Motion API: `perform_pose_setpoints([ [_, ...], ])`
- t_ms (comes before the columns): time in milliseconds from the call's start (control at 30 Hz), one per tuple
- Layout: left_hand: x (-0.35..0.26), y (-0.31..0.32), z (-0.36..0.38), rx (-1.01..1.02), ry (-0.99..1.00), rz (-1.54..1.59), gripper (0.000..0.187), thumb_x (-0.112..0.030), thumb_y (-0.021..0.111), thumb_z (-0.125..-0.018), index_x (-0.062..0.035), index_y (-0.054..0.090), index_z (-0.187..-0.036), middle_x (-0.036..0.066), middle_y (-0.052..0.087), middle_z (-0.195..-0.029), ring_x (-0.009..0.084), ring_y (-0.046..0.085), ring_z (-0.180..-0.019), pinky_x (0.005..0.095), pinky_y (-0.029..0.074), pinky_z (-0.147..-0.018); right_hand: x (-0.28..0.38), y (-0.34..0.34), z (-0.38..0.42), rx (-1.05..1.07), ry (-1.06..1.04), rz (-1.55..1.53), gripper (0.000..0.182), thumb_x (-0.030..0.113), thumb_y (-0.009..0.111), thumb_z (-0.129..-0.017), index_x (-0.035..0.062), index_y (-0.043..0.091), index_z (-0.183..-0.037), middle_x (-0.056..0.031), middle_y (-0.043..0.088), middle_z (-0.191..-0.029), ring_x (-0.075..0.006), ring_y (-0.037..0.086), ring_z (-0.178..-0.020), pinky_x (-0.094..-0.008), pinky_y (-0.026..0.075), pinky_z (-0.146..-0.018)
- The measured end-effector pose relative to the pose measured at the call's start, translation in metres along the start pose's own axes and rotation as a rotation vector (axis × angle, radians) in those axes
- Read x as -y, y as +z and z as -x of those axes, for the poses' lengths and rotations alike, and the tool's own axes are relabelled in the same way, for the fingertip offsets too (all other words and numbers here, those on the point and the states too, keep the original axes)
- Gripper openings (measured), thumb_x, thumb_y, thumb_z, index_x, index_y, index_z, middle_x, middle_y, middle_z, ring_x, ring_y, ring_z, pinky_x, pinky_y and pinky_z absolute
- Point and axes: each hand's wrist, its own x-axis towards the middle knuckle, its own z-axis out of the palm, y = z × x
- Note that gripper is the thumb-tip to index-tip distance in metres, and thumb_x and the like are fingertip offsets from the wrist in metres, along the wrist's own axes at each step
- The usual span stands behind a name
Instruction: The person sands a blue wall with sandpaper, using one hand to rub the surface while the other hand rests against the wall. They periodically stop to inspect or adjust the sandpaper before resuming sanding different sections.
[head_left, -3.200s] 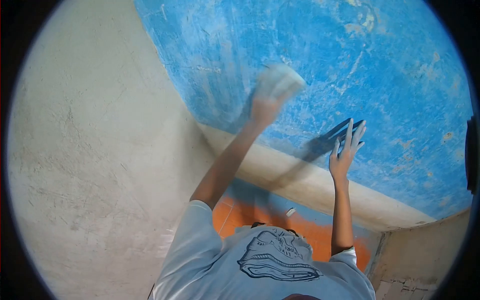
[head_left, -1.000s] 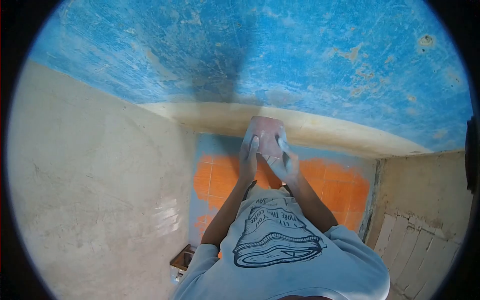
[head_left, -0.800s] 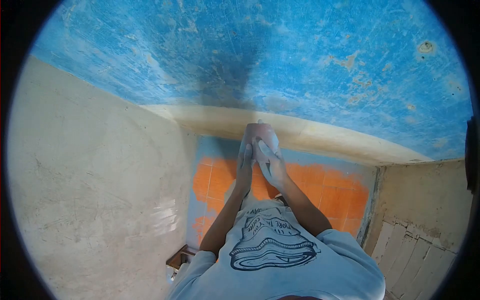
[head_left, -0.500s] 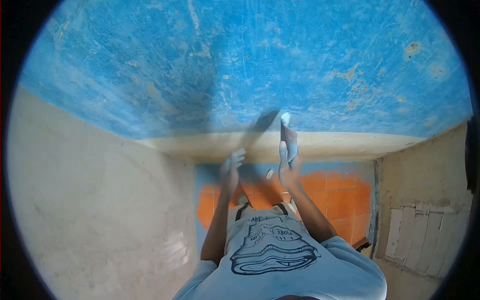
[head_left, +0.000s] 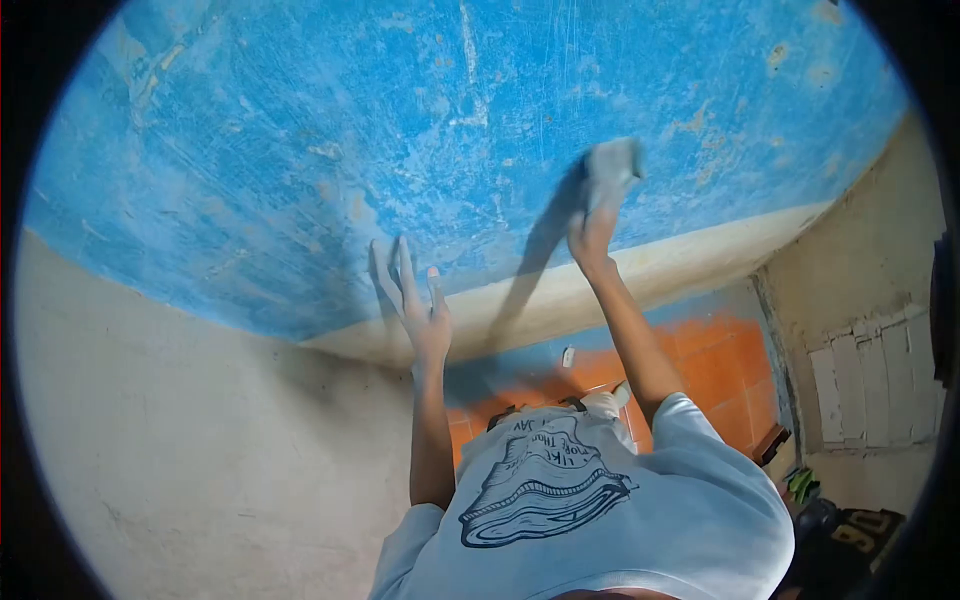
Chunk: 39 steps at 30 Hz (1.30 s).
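Observation:
The scuffed blue wall fills the upper view, with pale scratches and patches. My right hand is raised against it, closed round a greyish flat pad that is blurred and touches or nearly touches the paint. What the pad is made of I cannot make out. Lower and to the left, my left hand has its dusty fingers spread, the tips at the lower part of the blue surface, holding nothing.
A cream band runs under the blue. Below lies an orange tiled floor with a small white object. Plain walls stand left and right. Dark cloth and a green item lie lower right.
My right hand has gone up and slightly right with the pad, to the blue wall. My left hand has moved up and left, fingers now spread. The view has turned, showing the dark cloth.

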Motion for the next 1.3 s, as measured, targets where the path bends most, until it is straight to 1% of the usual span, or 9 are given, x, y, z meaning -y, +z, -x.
perform_pose_setpoints([
  [133,0.003,0.005,0.004,0.032,-0.071,0.048,0.065,-0.015,0.056,-0.104,-0.0090,0.027,-0.162,0.024,0.002,-0.168,0.0422,0.016,-0.155,0.0494,0.026,-0.121,0.026,0.003,0.007,0.517,-0.306,0.175,0.059,-0.003,0.053,-0.083,-0.0013,0.055,-0.142,-0.0241,0.045,-0.155,-0.0478,0.032,-0.148,-0.0757,0.007,-0.117],
  [267,0.011,0.007,0.006,0.104,-0.080,0.106,0.074,-0.016,0.058,-0.104,-0.0108,0.016,-0.165,0.024,-0.011,-0.168,0.0441,0.008,-0.156,0.0509,0.024,-0.122,0.031,0.016,-0.020,-0.137,0.136,-0.074,0.059,0.003,0.052,-0.081,0.0007,0.057,-0.140,-0.0278,0.049,-0.150,-0.0465,0.037,-0.146,-0.0750,0.001,-0.117],
  [400,0.019,0.011,0.006,0.214,-0.079,0.220,0.079,-0.018,0.057,-0.104,-0.0120,0.008,-0.165,0.028,-0.020,-0.166,0.0475,-0.006,-0.155,0.0537,0.019,-0.123,0.007,0.002,-0.007,0.394,-0.292,0.235,0.061,-0.001,0.050,-0.079,0.0029,0.058,-0.140,-0.0285,0.044,-0.154,-0.0471,0.029,-0.150,-0.0793,-0.002,-0.113],
  [700,0.026,0.007,0.009,0.291,-0.079,0.009,0.083,-0.030,0.056,-0.105,-0.0119,0.002,-0.165,0.027,-0.024,-0.165,0.0469,-0.015,-0.154,0.0574,0.010,-0.123,-0.006,0.009,-0.018,-0.012,0.059,0.064,0.056,0.003,0.048,-0.085,0.0083,0.060,-0.140,-0.0306,0.031,-0.161,-0.0505,0.017,-0.153,-0.0780,-0.009,-0.112],
  [833,0.031,0.005,0.012,0.299,-0.090,0.043,0.083,-0.032,0.056,-0.105,-0.0118,0.003,-0.165,0.029,-0.020,-0.166,0.0472,-0.016,-0.154,0.0584,0.009,-0.123,0.011,0.010,-0.002,0.393,-0.426,0.270,0.064,0.000,0.045,-0.083,0.0036,0.053,-0.146,-0.0322,0.022,-0.164,-0.0497,0.013,-0.154,-0.0777,-0.011,-0.112],
  [1000,0.033,0.004,0.012,0.320,-0.123,0.055,0.083,-0.033,0.056,-0.105,-0.0112,0.004,-0.165,0.030,-0.019,-0.166,0.0469,-0.016,-0.154,0.0573,0.008,-0.123,0.008,0.022,-0.024,-0.131,0.082,-0.006,0.049,0.010,0.054,-0.088,0.0049,0.061,-0.136,-0.0329,0.031,-0.160,-0.0484,0.020,-0.152,-0.0771,-0.008,-0.113],
  [1100,0.033,0.008,0.013,0.312,-0.114,0.033,0.084,-0.033,0.056,-0.105,-0.0110,0.003,-0.165,0.029,-0.020,-0.165,0.0470,-0.016,-0.154,0.0568,0.009,-0.123,0.020,0.004,-0.003,0.401,-0.431,0.295,0.048,0.010,0.052,-0.092,-0.0049,0.055,-0.137,-0.0340,0.030,-0.160,-0.0486,0.020,-0.152,-0.0732,0.001,-0.115],
  [1233,0.036,0.007,0.012,0.349,-0.121,0.045,0.085,-0.034,0.056,-0.105,-0.0109,0.001,-0.165,0.029,-0.022,-0.165,0.0470,-0.017,-0.154,0.0569,0.008,-0.123,-0.007,0.013,-0.027,-0.334,0.313,-0.030,0.047,0.015,0.055,-0.095,0.0136,0.058,-0.142,-0.0313,0.036,-0.158,-0.0483,0.022,-0.152,-0.0809,-0.001,-0.111],
  [1300,0.038,0.006,0.012,0.348,-0.113,0.033,0.086,-0.035,0.057,-0.105,-0.0106,0.000,-0.165,0.029,-0.023,-0.165,0.0469,-0.018,-0.153,0.0570,0.008,-0.123,0.002,0.001,-0.012,0.093,-0.132,0.226,0.052,0.012,0.052,-0.096,0.0035,0.049,-0.147,-0.0312,0.028,-0.161,-0.0457,0.017,-0.154,-0.0762,-0.003,-0.115],
])
